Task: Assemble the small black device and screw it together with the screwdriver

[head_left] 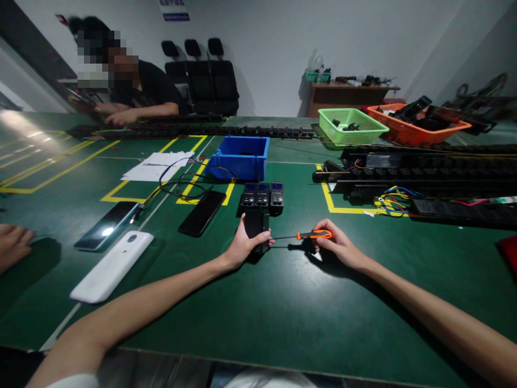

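Observation:
My left hand (245, 242) is wrapped round a black box-shaped device (254, 223), holding it just above or on the green table. In my right hand (337, 245) is a screwdriver (315, 235) with an orange and black handle, pinched between thumb and fingers. Its thin shaft points left and the tip meets the right side of the device near my left thumb; whether it sits in a screw is too small to tell. Right behind the held device, several similar black devices (262, 196) with small dark screens stand in a row.
A blue bin (238, 168) stands behind the devices. Left lie a black phone (202, 214), another phone (107, 226), a white case-like object (113, 267) and papers (155, 166). Right are long black rails (424, 175), loose wires (393, 200), a green basket (351, 137) and an orange basket (420, 134). A co-worker's hand (14, 245) rests at left.

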`<state>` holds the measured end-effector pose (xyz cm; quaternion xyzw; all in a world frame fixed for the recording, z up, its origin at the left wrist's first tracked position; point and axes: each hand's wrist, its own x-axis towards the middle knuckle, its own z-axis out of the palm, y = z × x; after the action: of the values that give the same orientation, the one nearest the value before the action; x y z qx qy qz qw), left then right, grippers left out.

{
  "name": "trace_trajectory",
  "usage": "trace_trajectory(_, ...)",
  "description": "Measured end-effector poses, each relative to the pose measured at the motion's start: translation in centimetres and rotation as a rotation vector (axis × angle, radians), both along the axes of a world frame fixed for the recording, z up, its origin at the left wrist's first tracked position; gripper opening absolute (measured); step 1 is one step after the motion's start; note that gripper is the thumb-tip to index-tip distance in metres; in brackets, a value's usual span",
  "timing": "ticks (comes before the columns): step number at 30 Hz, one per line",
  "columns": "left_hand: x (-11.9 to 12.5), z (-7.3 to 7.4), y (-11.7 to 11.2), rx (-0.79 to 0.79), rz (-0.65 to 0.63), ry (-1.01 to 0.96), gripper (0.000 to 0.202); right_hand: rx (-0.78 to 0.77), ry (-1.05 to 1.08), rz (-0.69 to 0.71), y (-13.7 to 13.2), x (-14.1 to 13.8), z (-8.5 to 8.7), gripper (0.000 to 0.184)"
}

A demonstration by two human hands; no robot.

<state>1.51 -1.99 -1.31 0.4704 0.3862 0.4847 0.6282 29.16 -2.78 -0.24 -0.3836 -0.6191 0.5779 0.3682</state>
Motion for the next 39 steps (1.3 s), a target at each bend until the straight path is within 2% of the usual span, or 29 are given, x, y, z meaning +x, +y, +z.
trace_trajectory(6, -0.19, -0.01, 0.01, -0.038, 0.028, -0.016, 0.055, -0.028, -0.043, 0.009, -0.17, 0.02, -0.17, 0.03)
trace_trajectory(21, -0.44, 0.09, 0.09, -0.044, 0.001, -0.024, 0.055, -0.099, -0.071, 0.046, -0.19, 0.14, -0.07, 0.027)
trace_trajectory(31, -0.48, 0.29, 0.13, -0.046, 0.0, -0.028, 0.052, -0.086, -0.144, 0.026, -0.24, -0.05, -0.04, 0.028)
trace_trajectory(36, -0.38, 0.27, 0.05, -0.033, -0.028, -0.017, 0.054, -0.021, -0.209, 0.055, -0.31, -0.18, -0.23, 0.026)
trace_trajectory(39, -0.32, 0.22, 0.04, -0.023, -0.022, -0.008, 0.054, 0.088, -0.227, 0.029, -0.33, -0.03, -0.37, 0.028)
